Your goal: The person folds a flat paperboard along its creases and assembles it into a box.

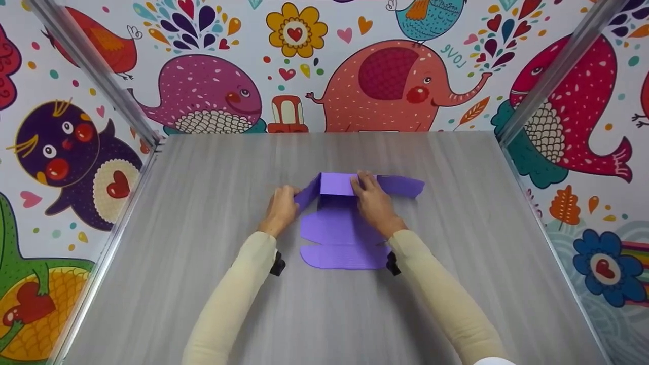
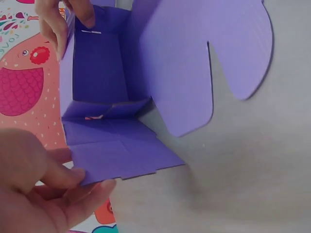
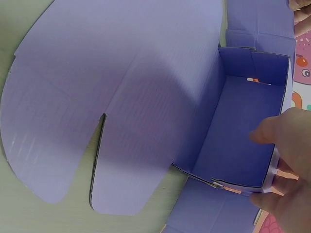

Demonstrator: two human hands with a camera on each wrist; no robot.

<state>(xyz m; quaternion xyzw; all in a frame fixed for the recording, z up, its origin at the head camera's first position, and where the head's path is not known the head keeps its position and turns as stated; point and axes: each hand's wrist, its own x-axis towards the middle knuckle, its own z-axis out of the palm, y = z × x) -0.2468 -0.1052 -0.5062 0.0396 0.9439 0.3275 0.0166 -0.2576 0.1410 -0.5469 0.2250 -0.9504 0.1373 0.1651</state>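
Observation:
A partly folded purple cardboard box [image 1: 336, 183] stands on the table, its long lid panel [image 1: 334, 228] lying toward the person. My left hand [image 1: 280, 209] pinches the outer edge of the left side flap [image 2: 116, 150], which sticks out from the box. At the far wall, my right hand [image 1: 376, 205] grips near the right corner; in the right wrist view its thumb is inside the box and the other fingers are outside. The right side flap [image 1: 401, 185] spreads outward beyond that hand. Small slots show at the box's short ends.
A grey wood-grain table [image 1: 203, 177] lies under the box. Behind and beside it stand walls with cartoon animals, among them an orange elephant [image 1: 375, 86]. Metal rails [image 1: 104, 76] run along the corners.

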